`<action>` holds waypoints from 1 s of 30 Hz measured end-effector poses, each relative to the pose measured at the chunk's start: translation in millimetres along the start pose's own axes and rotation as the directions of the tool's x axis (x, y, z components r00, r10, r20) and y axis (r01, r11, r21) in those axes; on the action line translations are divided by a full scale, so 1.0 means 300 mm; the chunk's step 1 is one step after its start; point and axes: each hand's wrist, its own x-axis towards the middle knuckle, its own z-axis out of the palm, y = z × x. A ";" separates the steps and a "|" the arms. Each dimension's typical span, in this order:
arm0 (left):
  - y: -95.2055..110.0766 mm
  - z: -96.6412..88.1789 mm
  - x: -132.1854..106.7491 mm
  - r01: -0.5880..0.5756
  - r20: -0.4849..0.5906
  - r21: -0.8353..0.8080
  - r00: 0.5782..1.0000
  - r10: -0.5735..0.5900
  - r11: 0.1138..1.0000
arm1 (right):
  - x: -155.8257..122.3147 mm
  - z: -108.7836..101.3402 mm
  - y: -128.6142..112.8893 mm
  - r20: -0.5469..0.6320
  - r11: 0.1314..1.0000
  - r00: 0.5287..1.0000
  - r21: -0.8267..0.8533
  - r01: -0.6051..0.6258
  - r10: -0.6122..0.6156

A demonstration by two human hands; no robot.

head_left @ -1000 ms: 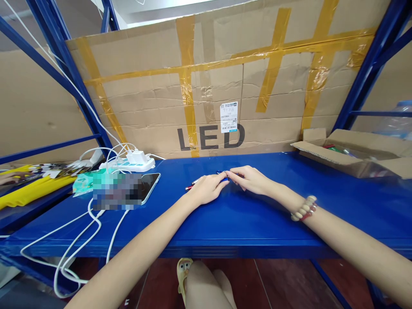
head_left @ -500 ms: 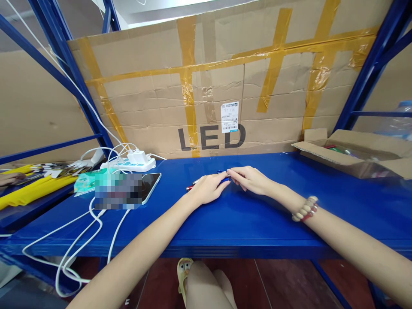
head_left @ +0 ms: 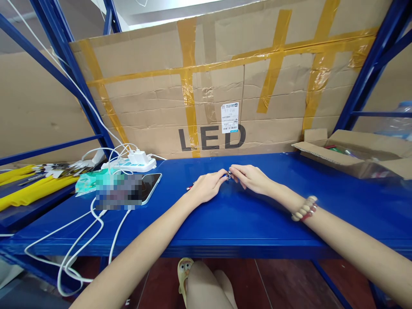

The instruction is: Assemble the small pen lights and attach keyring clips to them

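Observation:
Over the middle of the blue tabletop, my left hand (head_left: 209, 187) and my right hand (head_left: 249, 178) meet fingertip to fingertip. Between them is a small, shiny, dark-and-silver metal piece (head_left: 228, 175), pinched from both sides; its exact kind is too small to make out. Both hands are closed, with the right fingers curled under. Beneath my left hand lies a slim pen-like object, whose red end (head_left: 189, 188) pokes out at the wrist side. The rest of it is covered by the palm.
To the left are a phone (head_left: 151, 188), white cables (head_left: 96, 219), a power strip (head_left: 141, 163) and a green packet (head_left: 86, 182). Yellow bundles (head_left: 41, 186) lie farther left. An open cardboard box (head_left: 346, 156) stands right. A large cardboard sheet (head_left: 154, 103) closes off the back.
My left fingers have drawn together and lifted slightly around the metal piece; the blue parts that showed by them are out of sight. Another person's hand at the far left has left the view.

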 end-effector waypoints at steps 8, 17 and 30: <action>-0.002 0.003 -0.003 -0.027 -0.033 -0.112 0.999 0.024 0.993 | -0.005 -0.007 -0.009 0.041 0.998 0.998 0.029 0.050 -0.051; 0.008 0.018 -0.006 -0.109 -0.112 -0.197 0.990 0.088 0.974 | 0.002 -0.009 0.007 -0.010 0.997 0.998 0.035 0.065 -0.065; 0.003 0.055 -0.021 -0.157 -0.233 -0.097 0.964 0.131 0.983 | 0.003 -0.006 0.030 -0.007 0.989 0.992 0.070 0.128 -0.128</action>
